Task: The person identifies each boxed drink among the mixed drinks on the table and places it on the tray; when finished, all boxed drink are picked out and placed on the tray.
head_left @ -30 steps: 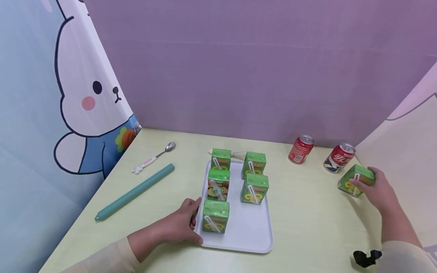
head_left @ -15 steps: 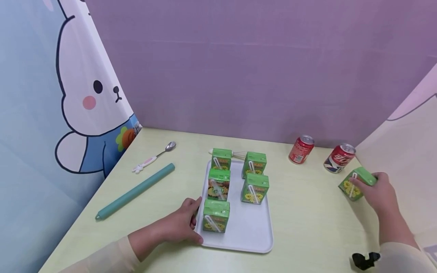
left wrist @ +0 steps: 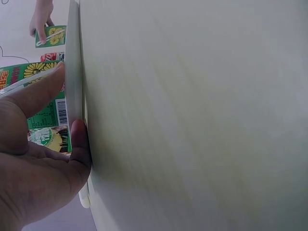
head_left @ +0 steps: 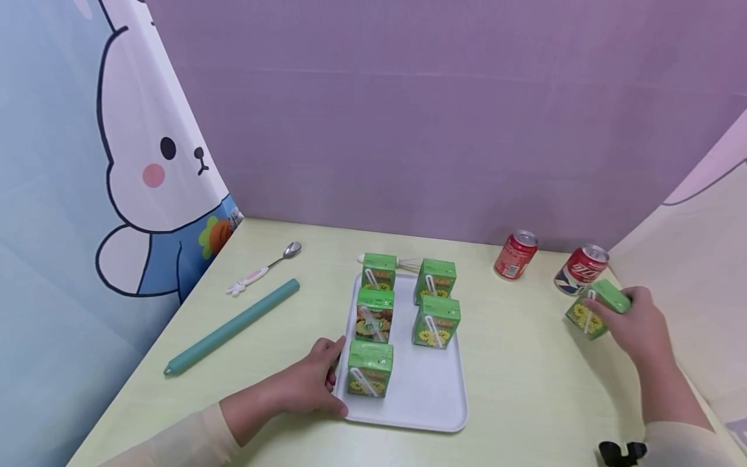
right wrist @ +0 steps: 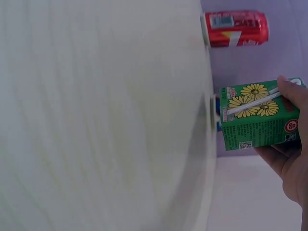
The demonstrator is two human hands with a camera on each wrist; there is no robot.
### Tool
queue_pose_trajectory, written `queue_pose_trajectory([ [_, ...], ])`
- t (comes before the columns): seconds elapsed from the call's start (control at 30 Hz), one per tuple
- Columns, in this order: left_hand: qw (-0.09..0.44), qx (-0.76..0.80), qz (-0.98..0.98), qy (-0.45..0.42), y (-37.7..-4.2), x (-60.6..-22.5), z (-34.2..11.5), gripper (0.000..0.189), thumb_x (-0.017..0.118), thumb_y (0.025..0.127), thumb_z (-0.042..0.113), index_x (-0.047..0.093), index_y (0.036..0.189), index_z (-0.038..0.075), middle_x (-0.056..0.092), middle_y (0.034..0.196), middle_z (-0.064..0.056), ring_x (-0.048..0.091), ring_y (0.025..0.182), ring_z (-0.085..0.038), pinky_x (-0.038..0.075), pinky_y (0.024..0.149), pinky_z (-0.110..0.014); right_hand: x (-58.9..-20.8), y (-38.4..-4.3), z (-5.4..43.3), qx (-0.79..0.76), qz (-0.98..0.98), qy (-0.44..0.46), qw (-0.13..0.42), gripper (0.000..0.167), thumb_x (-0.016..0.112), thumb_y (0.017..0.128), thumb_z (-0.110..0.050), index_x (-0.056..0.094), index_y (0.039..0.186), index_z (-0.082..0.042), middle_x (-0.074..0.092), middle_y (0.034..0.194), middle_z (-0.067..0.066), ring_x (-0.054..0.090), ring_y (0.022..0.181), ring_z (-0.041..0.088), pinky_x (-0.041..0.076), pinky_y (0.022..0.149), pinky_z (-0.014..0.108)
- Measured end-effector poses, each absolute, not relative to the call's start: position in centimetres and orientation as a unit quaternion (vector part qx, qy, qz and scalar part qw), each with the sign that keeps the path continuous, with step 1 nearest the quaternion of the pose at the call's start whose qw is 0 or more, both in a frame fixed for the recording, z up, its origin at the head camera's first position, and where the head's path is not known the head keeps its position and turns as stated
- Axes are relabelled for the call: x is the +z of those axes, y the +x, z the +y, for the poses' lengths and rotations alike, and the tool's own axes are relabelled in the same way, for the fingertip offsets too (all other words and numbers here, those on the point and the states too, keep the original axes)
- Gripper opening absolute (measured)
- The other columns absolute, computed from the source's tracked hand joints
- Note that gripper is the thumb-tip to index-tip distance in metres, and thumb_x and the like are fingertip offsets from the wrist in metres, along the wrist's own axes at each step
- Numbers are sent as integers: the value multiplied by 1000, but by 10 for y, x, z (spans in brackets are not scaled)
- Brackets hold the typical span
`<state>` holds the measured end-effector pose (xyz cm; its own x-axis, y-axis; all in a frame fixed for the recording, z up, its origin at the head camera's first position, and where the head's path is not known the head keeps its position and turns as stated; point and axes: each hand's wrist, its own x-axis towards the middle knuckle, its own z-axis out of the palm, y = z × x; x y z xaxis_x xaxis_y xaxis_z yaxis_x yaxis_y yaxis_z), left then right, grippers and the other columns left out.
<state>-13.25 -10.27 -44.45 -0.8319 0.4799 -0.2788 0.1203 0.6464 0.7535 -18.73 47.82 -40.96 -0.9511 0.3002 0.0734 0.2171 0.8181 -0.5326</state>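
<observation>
My right hand [head_left: 640, 324] grips a green juice box [head_left: 596, 310] with yellow flowers and a white straw on its side. The box is tilted, in front of the right-hand soda can; in the right wrist view a gap shows between the juice box [right wrist: 257, 115] and the tabletop. At the left edge of the white tray [head_left: 417, 395], my left hand [head_left: 309, 379] holds the rim, with fingers on both sides of it in the left wrist view. Several green juice boxes [head_left: 370, 370] stand on the tray in two columns, three on the left and two on the right.
Two red soda cans [head_left: 516, 255] [head_left: 581, 269] stand at the back right. A whisk [head_left: 408, 264] lies behind the tray, partly hidden. Left of the tray lie a teal rod [head_left: 233, 327] and a spoon [head_left: 262, 271]. A small black object [head_left: 622, 453] sits by the right sleeve.
The right hand first lowers slightly and tilts the juice box, then shifts left with it, so that the box now overlaps the right can. The left hand and tray stay put.
</observation>
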Motion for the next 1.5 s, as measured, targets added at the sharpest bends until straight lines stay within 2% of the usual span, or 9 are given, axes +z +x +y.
queue_pose_trajectory([
  [0.2, 233, 389, 875, 172, -133, -444, -103, 122, 91, 66, 27, 13, 157, 3, 36, 118, -7, 47, 89, -15, 42, 69, -23, -395, -186, 446, 254, -957, -102, 98, 83, 63, 86, -60, 35, 127, 7, 53, 102, 25, 52, 80, 34, 40, 52, 34],
  [0.4, 230, 391, 874, 173, -132, -444, -103, 122, 91, 66, 27, 13, 157, 2, 35, 118, -7, 46, 88, -15, 42, 69, -23, -381, -180, 412, 265, -955, -57, 121, 76, 68, 86, -55, 40, 125, 3, 56, 107, 24, 54, 87, 34, 42, 56, 33],
  [0.5, 230, 391, 874, 175, -132, -444, -103, 122, 91, 66, 27, 13, 157, 2, 36, 118, -7, 46, 88, -15, 42, 69, -23, -373, -173, 394, 262, -957, -31, 124, 73, 71, 84, -52, 42, 125, 1, 58, 105, 23, 55, 86, 33, 43, 57, 34],
  [0.63, 229, 391, 874, 175, -132, -445, -103, 123, 91, 66, 27, 13, 157, 2, 35, 119, -7, 47, 88, -15, 42, 70, -23, -362, -162, 370, 247, -961, 11, 125, 70, 75, 82, -50, 45, 123, -1, 62, 98, 21, 57, 79, 29, 42, 56, 33],
  [0.83, 230, 389, 875, 173, -132, -446, -103, 123, 91, 66, 28, 13, 157, 3, 35, 119, -7, 47, 89, -15, 42, 69, -23, -357, -147, 334, 235, -958, 78, 142, 56, 81, 78, -45, 51, 109, -10, 60, 81, 8, 51, 67, 19, 40, 54, 28],
  [1.13, 236, 385, 876, 170, -133, -446, -102, 123, 91, 66, 29, 13, 157, 4, 35, 120, -7, 47, 89, -15, 41, 69, -24, -366, -127, 291, 256, -953, 133, 96, 51, 82, 75, -46, 54, 105, -15, 58, 80, -4, 51, 67, 11, 43, 57, 26],
  [1.5, 233, 388, 874, 175, -133, -446, -103, 122, 91, 66, 28, 13, 157, 3, 34, 120, -7, 47, 88, -14, 42, 69, -23, -394, -119, 251, 267, -950, 155, 43, 56, 76, 72, -62, 54, 106, -24, 58, 84, -12, 51, 68, 6, 43, 59, 24],
])
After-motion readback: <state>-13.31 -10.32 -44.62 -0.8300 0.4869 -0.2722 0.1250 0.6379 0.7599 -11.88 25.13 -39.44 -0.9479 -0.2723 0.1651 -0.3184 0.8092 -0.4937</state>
